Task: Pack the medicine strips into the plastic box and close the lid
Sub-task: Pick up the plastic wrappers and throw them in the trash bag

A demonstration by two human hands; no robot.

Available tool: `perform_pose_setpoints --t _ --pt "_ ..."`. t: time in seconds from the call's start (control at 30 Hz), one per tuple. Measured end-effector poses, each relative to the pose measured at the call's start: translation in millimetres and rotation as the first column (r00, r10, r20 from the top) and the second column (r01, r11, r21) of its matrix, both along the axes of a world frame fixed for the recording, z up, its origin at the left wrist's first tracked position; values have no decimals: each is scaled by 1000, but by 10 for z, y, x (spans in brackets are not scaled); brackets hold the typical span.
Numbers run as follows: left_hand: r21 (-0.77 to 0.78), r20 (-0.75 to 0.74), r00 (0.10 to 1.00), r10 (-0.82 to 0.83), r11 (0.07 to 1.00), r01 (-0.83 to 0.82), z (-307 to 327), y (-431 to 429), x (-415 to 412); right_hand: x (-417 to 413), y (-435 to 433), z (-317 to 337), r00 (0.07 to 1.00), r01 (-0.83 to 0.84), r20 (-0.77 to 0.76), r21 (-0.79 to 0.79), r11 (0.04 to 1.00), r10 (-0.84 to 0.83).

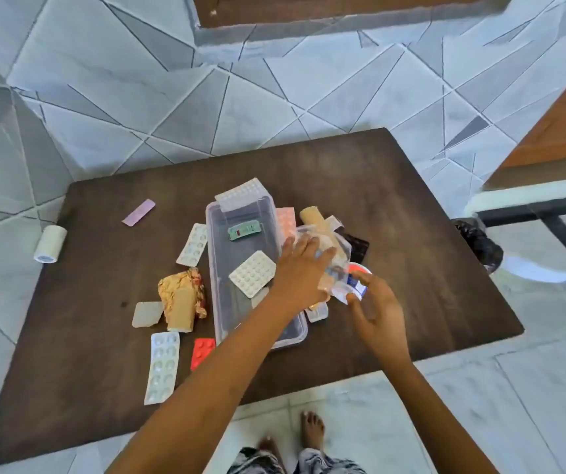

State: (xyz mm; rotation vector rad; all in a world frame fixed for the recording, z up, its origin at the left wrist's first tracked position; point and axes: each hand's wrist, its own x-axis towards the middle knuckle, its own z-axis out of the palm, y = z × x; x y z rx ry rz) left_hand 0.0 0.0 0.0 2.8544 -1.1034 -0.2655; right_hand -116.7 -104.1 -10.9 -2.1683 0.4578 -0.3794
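1. A dark brown wooden table (411, 206) fills the middle of the view, standing on a pale tiled floor (137, 97).
2. A clear plastic box (221, 302) lies lengthwise at the table's centre, lid off, its long axis running away from the person.
3. Inside the box lie a white blister strip (252, 273) (tilted, near the right wall) and a small green strip (244, 230) further back; another white strip (240, 193) rests across the far rim.
4. The left hand (300, 271) reaches over the box's right wall, fingers spread and flat on a heap of crinkled clear packets (329, 254) just right of the box; whether it grips any of them I cannot tell.
5. The right hand (375, 306) hovers beside that heap, fingers curled loosely open near a small round tub (360, 271), not visibly clasping it.
6. Left of the box lie loose items: a long white strip (161, 367) near the front edge, a red strip (202, 352) beside it, a crumpled gold-foil pack (180, 299), a white strip (193, 244) touching the box wall, and a lilac strip (138, 212) well apart.
7. A roll of tape (50, 243) sits at the table's left edge.
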Motion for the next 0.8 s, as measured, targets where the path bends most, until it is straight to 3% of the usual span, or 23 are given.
perform_pose_setpoints --t 0.1,0.17,0.3,0.4,0.5,0.6,0.67,0.73,0.8 --pt "122 48 999 -3 993 -3 -34 -143 45 40 -51 -26 999 34 -34 41 999 -33" --pt "110 95 995 23 993 -34 -60 -178 68 59 -56 -59 1000 0 -19 45 999 1" --pt "-24 121 989 82 996 -80 -64 -102 88 126 -81 -128 999 -46 -12 48 998 47" --pt "-269 113 975 191 951 -155 30 -42 34 207 -45 -100 999 -50 -3 62 997 51" --pt "-631 101 926 363 744 -222 214 66 -32 346 0 -28 998 -32 -48 105 994 37" --pt "-827 -53 925 376 503 -252 398 224 -58 485 63 61 995 -85 -34 132 988 90" --pt "-865 -235 915 327 359 -350 489 348 -46 566 148 140 985 -166 -16 180 969 172" --pt "-829 -444 850 284 229 -510 518 464 -19 637 258 223 972 -221 -29 240 945 234" --pt "-764 -547 766 338 172 -622 462 583 5 692 362 265 965 -248 -17 267 931 262"
